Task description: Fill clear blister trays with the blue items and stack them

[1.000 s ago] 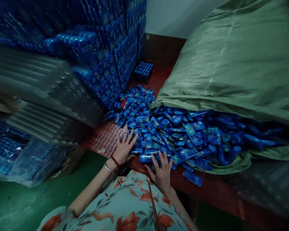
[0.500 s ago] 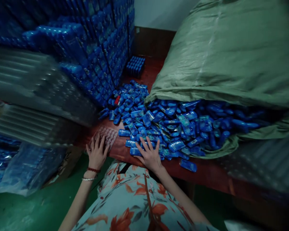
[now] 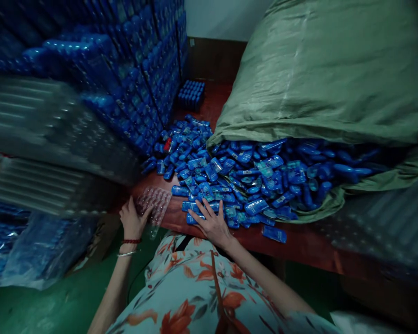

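My left hand [image 3: 134, 221] is at the left edge of a clear plastic tray [image 3: 156, 202] with moulded round hollows. Its thumb points toward the tray, apart from the bent fingers; I see no firm grip. The tray's near corner hangs over the front edge of the red table. My right hand [image 3: 212, 223] lies with fingers spread on small blue bottles [image 3: 191, 219] at the front of a loose heap. Part of those bottles is hidden beneath the fingers. Another blue bottle [image 3: 274, 234] lies by itself near the edge, to the right.
A big green woven sack [image 3: 320, 83] lies on the red table [image 3: 174, 218], spilling blue bottles. One red item [image 3: 167, 144] shows in the heap. Packed blue blocks [image 3: 139, 88] rise at the left, behind stacked clear trays [image 3: 38, 111]. A small block of bottles [image 3: 191, 94] stands at the back.
My left hand has slid left and its fingers have bent, uncovering more of the clear tray, whose near corner shows past the table edge. My right hand has moved slightly left over the bottles.
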Tool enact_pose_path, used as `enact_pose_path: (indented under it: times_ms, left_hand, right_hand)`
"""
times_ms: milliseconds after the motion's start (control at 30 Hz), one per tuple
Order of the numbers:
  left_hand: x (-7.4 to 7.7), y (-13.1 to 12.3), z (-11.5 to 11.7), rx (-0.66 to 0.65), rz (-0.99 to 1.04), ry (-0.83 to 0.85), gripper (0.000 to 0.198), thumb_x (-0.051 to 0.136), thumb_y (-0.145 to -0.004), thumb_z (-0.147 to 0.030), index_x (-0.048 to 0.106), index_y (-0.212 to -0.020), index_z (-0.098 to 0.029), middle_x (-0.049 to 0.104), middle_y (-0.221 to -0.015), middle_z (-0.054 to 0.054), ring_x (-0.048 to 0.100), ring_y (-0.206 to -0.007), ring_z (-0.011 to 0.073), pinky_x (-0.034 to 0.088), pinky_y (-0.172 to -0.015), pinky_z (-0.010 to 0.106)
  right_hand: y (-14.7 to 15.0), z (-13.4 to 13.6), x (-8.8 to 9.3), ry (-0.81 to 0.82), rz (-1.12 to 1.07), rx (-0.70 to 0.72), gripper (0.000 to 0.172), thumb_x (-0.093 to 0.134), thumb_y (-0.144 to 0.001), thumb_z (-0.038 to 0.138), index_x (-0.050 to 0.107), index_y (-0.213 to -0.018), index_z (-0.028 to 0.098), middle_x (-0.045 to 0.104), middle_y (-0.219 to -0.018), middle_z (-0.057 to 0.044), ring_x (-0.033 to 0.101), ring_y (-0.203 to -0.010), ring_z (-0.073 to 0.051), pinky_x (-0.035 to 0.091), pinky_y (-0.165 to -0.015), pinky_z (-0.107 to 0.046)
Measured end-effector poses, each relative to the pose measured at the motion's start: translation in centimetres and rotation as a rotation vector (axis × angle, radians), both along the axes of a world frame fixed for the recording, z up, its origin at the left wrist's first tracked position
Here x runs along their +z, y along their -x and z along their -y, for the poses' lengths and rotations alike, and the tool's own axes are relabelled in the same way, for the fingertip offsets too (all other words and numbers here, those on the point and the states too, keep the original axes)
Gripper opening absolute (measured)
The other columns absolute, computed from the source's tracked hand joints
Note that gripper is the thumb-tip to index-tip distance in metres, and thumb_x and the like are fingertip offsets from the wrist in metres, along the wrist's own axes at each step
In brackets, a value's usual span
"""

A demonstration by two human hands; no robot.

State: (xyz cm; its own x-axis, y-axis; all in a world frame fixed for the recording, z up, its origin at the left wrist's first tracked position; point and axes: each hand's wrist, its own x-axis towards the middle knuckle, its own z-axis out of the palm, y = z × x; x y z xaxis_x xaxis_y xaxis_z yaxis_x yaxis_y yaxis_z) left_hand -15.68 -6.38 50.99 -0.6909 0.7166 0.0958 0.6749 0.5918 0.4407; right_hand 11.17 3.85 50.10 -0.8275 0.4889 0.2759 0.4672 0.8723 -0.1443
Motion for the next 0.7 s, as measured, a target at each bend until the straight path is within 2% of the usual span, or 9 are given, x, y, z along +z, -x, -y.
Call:
enact_pose_path:
  times_ms: [100,200,300,400,467,567,633,700]
  left_hand:
    - [0.8,0.9,-0.3,0.015,0.192,0.064,0.083,0.062,-0.061,-0.065,0.048,-0.122,-0.01,0.058,-0.111,0.018,0.056,-0.101,0.0335,0.045,-0.086,0.045]
    - [1.1,1.5,0.2,0.113,0.372,0.104,0.075,0.064,-0.054,-0.067,0.056,-0.104,-0.013,0.063,-0.093,0.011,0.06,-0.084,0.0273,0.049,-0.074,0.037]
    - [0.7,2.0,1.5,0.211,0.44,0.014,0.065,0.056,-0.055,-0.072,0.057,-0.087,-0.015,0.061,-0.079,0.006,0.058,-0.074,0.0218,0.048,-0.069,0.033]
    - [0.5,2.3,3.4,0.235,0.515,-0.122,0.062,0.055,-0.057,-0.071,0.056,-0.085,-0.016,0.061,-0.081,0.004,0.057,-0.075,0.0192,0.048,-0.069,0.03]
    - [0.9,2.4,4.7,0.16,0.634,-0.111,0.06,0.06,-0.058,-0.068,0.057,-0.087,-0.016,0.062,-0.083,0.005,0.058,-0.078,0.019,0.048,-0.07,0.028]
    - [2.1,1.9,5.6,-0.077,0.804,0.031,0.055,0.063,-0.061,-0.063,0.061,-0.088,-0.015,0.066,-0.086,0.006,0.061,-0.082,0.021,0.049,-0.073,0.029]
    - [2.8,1.0,5.1,-0.23,0.846,0.117,0.055,0.062,-0.065,-0.061,0.062,-0.094,-0.015,0.067,-0.092,0.007,0.061,-0.085,0.0227,0.05,-0.075,0.031]
    - [3.2,-0.1,3.6,-0.384,0.802,0.178,0.053,0.057,-0.071,-0.059,0.06,-0.102,-0.016,0.068,-0.097,0.008,0.062,-0.087,0.0233,0.05,-0.077,0.033]
  right_hand:
    - [1.2,-0.4,0.3,-0.004,0.033,-0.018,0.045,0.043,-0.092,0.04,0.036,-0.136,0.034,0.036,-0.145,-0.006,0.019,-0.138,-0.024,-0.008,-0.102,-0.067]
    - [2.5,-0.7,0.6,-0.005,0.038,-0.05,0.048,0.043,-0.091,0.043,0.034,-0.138,0.035,0.035,-0.146,-0.005,0.019,-0.138,-0.025,-0.004,-0.104,-0.065]
    - [4.1,-1.0,0.5,0.001,0.046,-0.091,0.048,0.04,-0.092,0.044,0.033,-0.138,0.034,0.033,-0.147,-0.005,0.018,-0.138,-0.026,-0.001,-0.104,-0.066]
    - [5.9,-1.4,0.3,0.009,0.067,-0.123,0.05,0.037,-0.092,0.045,0.031,-0.14,0.032,0.03,-0.148,-0.006,0.015,-0.138,-0.028,0.001,-0.104,-0.067]
    - [7.2,-1.7,0.2,0.022,0.072,-0.132,0.05,0.035,-0.093,0.045,0.03,-0.141,0.03,0.03,-0.148,-0.007,0.013,-0.139,-0.028,0.002,-0.103,-0.068]
    - [8.9,-2.5,0.3,0.053,0.047,-0.133,0.051,0.033,-0.094,0.044,0.03,-0.141,0.026,0.032,-0.147,-0.01,0.013,-0.139,-0.028,0.002,-0.103,-0.068]
    - [9.5,-3.0,0.6,0.074,0.031,-0.112,0.052,0.035,-0.093,0.043,0.029,-0.141,0.024,0.031,-0.147,-0.011,0.012,-0.139,-0.027,0.003,-0.104,-0.067]
    - [9.6,-3.6,0.9,0.089,0.027,-0.055,0.053,0.037,-0.093,0.043,0.03,-0.141,0.023,0.029,-0.148,-0.011,0.013,-0.139,-0.026,0.002,-0.105,-0.065]
